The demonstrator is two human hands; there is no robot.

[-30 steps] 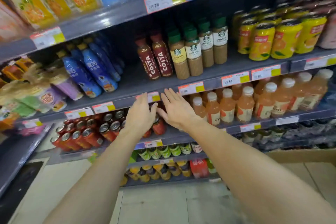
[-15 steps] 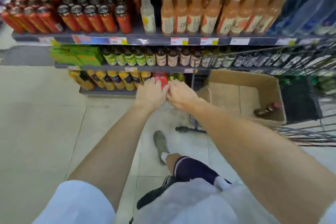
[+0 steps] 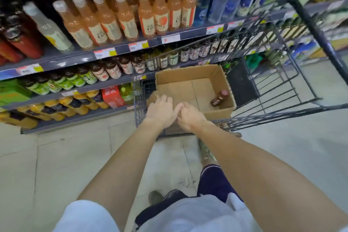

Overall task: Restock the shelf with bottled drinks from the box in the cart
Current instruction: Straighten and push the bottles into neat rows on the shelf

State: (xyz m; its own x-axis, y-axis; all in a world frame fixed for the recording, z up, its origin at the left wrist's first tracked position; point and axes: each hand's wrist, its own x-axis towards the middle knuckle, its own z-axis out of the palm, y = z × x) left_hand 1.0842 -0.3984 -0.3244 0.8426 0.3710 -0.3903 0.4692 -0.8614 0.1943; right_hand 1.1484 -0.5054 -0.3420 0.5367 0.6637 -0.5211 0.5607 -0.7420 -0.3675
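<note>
A cardboard box [image 3: 190, 74] sits open in the wire cart [image 3: 274, 114]. One brown bottled drink with a pink cap [image 3: 219, 98] lies on its side in the box's right corner. Both my hands hover side by side at the box's near edge and touch each other. My left hand [image 3: 161, 111] has its fingers stretched over the box's left flap. My right hand [image 3: 190, 117] has loosely curled fingers, and I see nothing held in it. The shelf [image 3: 120, 51] behind the cart carries rows of bottles.
Orange bottles with white caps [image 3: 146, 15] fill the upper shelf, small dark-capped bottles [image 3: 113, 69] the one below, yellow packs [image 3: 56, 107] the lowest. The cart's dark handle [image 3: 318, 30] rises at the right. Tiled floor [image 3: 66, 165] lies left of my legs.
My view dropped from the upper shelves to the cart. Both hands came down from the shelf edge, empty, and now hover together over the box's near edge.
</note>
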